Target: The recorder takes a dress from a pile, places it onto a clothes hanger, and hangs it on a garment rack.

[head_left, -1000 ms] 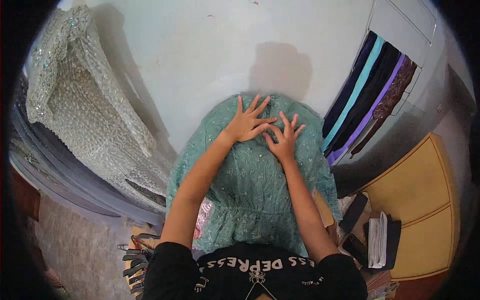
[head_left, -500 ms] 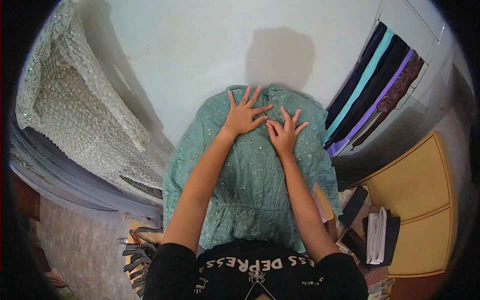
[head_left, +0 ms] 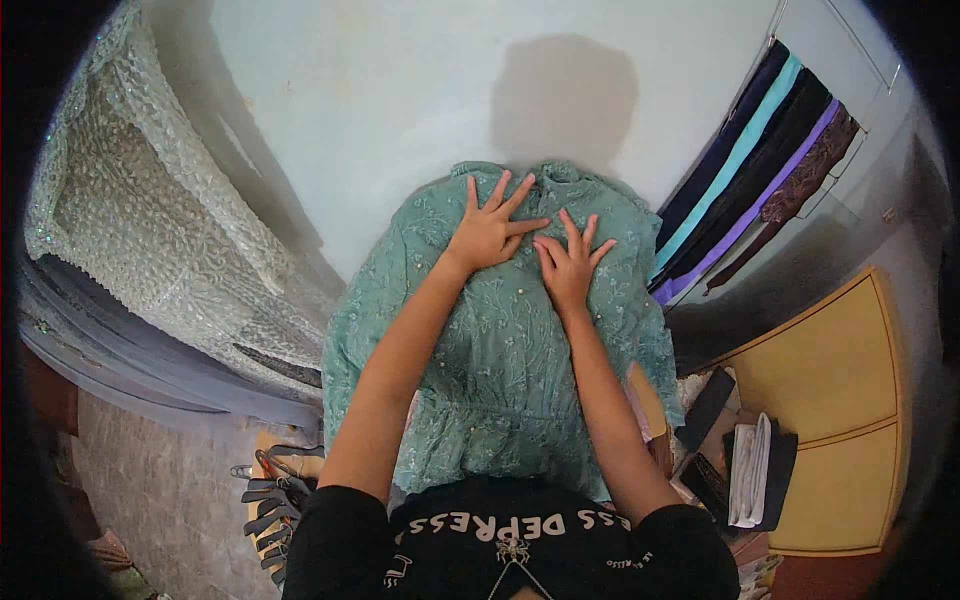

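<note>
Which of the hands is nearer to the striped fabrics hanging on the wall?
The right hand. It lies flat on the teal embroidered dress, on the side toward the hanging fabrics. The left hand presses the dress beside it, farther from them.

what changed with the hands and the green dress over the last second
Little changed. Both hands slid slightly farther up the teal embroidered dress; left hand and right hand stay flat with fingers spread, gripping nothing. The dress stays spread out, and the hanging fabrics stay put.
</note>
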### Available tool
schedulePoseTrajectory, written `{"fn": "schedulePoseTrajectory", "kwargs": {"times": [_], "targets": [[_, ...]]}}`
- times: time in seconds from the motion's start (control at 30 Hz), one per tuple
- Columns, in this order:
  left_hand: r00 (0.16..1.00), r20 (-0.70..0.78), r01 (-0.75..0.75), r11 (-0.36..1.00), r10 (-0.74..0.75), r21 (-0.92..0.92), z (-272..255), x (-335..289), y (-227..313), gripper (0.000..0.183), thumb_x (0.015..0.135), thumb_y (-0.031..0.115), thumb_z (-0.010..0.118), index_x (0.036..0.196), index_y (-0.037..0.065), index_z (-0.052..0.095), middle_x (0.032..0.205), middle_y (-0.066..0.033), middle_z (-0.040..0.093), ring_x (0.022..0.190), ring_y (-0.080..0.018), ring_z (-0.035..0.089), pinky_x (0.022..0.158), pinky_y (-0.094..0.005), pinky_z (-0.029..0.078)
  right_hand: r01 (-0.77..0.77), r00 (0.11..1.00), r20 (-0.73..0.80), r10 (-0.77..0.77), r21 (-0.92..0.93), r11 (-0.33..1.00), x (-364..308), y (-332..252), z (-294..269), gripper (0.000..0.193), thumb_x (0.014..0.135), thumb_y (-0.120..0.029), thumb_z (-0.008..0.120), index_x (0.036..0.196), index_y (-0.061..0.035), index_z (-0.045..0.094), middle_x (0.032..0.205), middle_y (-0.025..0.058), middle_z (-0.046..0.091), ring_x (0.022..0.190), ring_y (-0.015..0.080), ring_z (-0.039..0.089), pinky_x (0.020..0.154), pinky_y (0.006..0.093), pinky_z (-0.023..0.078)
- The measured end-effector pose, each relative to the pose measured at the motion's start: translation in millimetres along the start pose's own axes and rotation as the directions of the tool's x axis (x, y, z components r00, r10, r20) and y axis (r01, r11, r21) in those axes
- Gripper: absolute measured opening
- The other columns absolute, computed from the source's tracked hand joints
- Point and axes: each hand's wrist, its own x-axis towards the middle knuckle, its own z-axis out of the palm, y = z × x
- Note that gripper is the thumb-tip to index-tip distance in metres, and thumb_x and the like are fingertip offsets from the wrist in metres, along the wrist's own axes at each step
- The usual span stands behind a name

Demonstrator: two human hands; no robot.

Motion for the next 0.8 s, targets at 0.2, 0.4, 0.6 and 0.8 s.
{"fn": "schedulePoseTrajectory", "kwargs": {"times": [0.2,0.4,0.6,0.8], "targets": [[1.000,-0.018,0.013,1.000,-0.013,0.000,2.4,0.5,0.6,0.042,0.078,0.028,0.046,0.118,0.038,0.054,0.147,-0.0044,0.014,0.134,-0.0343,0.012,0.094,-0.0713,0.003,-0.010,1.000,0.026,0.010,0.007,1.000,-3.3,0.8,0.6,0.006,0.079,-0.023,0.062,0.083,-0.0211,0.066,0.133,0.0002,0.041,0.131,0.0405,0.017,0.096,0.0677,-0.003],[0.998,-0.062,0.035,0.998,-0.032,0.049,8.4,-0.5,4.6,0.042,0.077,0.027,0.050,0.117,0.040,0.054,0.147,-0.0015,0.017,0.135,-0.0290,0.014,0.097,-0.0687,0.005,-0.019,0.999,0.040,0.018,0.031,0.999,-3.1,1.2,-0.1,0.006,0.079,-0.021,0.061,0.083,-0.0198,0.066,0.131,0.0000,0.042,0.131,0.0407,0.016,0.096,0.0686,-0.003],[0.998,-0.029,0.062,0.996,-0.060,0.067,7.2,-0.2,6.8,0.043,0.079,0.028,0.049,0.120,0.041,0.050,0.147,-0.0006,0.015,0.134,-0.0277,0.015,0.096,-0.0695,0.008,-0.018,0.998,0.054,0.016,0.040,0.999,-2.7,0.9,-3.0,0.006,0.078,-0.021,0.062,0.082,-0.0189,0.066,0.129,-0.0009,0.044,0.131,0.0408,0.016,0.095,0.0692,-0.003],[0.998,-0.019,0.063,0.994,-0.061,0.084,8.5,0.1,4.5,0.043,0.080,0.029,0.047,0.121,0.042,0.048,0.147,-0.0006,0.015,0.134,-0.0286,0.014,0.094,-0.0716,0.009,-0.005,0.998,0.059,0.003,0.042,0.999,-3.0,1.4,-2.5,0.006,0.077,-0.020,0.063,0.082,-0.0196,0.066,0.130,-0.0014,0.044,0.131,0.0412,0.016,0.094,0.0699,-0.003]]}}
